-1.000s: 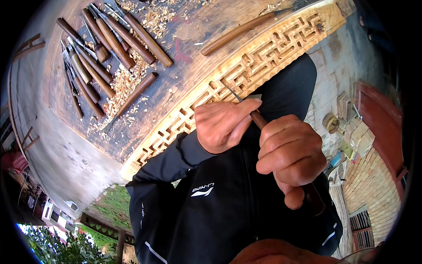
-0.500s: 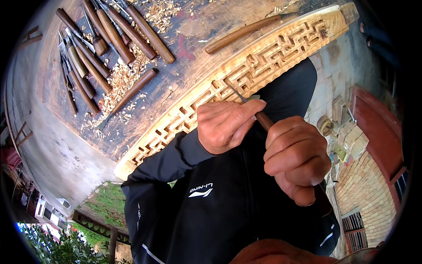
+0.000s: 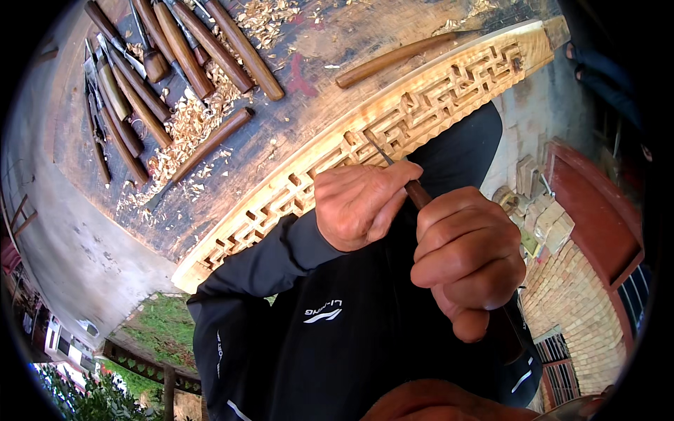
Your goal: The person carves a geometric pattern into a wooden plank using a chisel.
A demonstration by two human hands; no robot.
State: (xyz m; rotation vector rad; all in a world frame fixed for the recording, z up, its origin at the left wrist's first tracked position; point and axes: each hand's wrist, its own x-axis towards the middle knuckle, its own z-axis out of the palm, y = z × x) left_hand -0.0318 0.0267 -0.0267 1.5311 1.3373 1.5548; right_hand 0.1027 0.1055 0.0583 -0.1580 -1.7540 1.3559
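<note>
A pale carved wooden board (image 3: 536, 46), cut with an angular lattice pattern, lies diagonally along the workbench's near edge. A slim chisel (image 3: 418, 194) with a dark wooden handle slants down to it, its tip in the pattern near the middle. My right hand (image 3: 469, 256) is closed around the handle. My left hand (image 3: 361, 207) is closed at the lower part of the chisel, thumb against it, beside the board's near edge; its fingertips are partly hidden.
The worn workbench (image 3: 288, 133) holds several wood-handled carving tools (image 3: 180, 52) at upper left, a loose tool (image 3: 390, 56) behind the board and wood shavings (image 3: 193, 130). Another person's legs (image 3: 600, 77) show at upper right, near a brick structure (image 3: 576, 309).
Both hands and the chisel remain at the same spot on the board, with small shifts of my right hand. The bench and board sit slightly differently in view.
</note>
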